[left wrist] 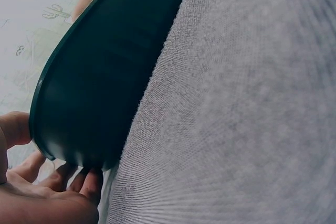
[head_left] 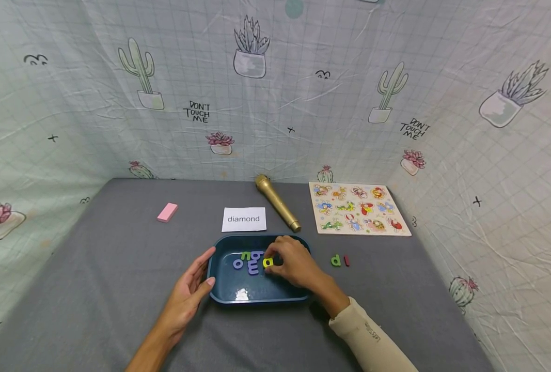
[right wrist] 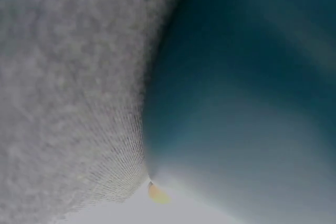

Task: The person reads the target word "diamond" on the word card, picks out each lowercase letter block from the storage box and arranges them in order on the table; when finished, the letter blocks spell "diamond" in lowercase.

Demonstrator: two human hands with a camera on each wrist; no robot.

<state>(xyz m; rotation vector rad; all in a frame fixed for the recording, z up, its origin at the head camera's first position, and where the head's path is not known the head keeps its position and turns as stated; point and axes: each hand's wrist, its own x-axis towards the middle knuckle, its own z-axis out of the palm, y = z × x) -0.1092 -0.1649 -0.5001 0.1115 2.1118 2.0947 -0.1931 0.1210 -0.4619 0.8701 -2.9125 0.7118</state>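
Observation:
A dark blue tray (head_left: 229, 294) sits on the grey cloth. My left hand (head_left: 189, 292) holds its left end, thumb at the rim and fingers curled against the outer wall in the left wrist view. Reaching over the right side, my right hand (head_left: 296, 261) pinches a yellow letter (head_left: 268, 262) that looks like an "a". Beside it in the tray are a purple letter o (head_left: 238, 264), a purple letter m (head_left: 253, 267), a green letter (head_left: 246, 256) and another purple letter (head_left: 257, 255). The right wrist view shows mainly the tray's outer wall (right wrist: 236, 103), blurred.
Right of the tray lie a green letter (head_left: 335, 260) and a red letter (head_left: 347, 261). Behind it are a card reading "diamond" (head_left: 244, 219), a gold microphone (head_left: 277, 202) and an insect picture board (head_left: 359, 209). A pink block (head_left: 167, 212) lies at back left.

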